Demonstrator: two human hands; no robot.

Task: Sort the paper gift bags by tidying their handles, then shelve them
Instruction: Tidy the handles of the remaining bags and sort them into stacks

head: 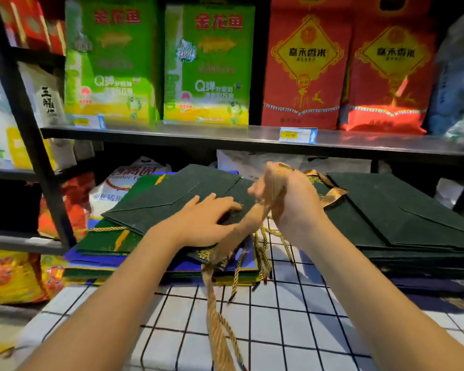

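Handles mid-tidy: right hand (292,202) fingers grip gold ribbon handles (241,231), left hand (206,218) flat on dark green paper bags (172,199); nothing shelved.

Dim, saturated colours, soft motion blur throughout, wide-angle bending at edges.

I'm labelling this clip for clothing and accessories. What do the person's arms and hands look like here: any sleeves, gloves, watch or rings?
Both forearms are bare as far as the frame shows, with no sleeve in view. The left hand and right hand wear no gloves. No watch, bracelet or ring is visible on either wrist or on the fingers that show, though the picture is slightly blurred, so a thin ring could be missed.
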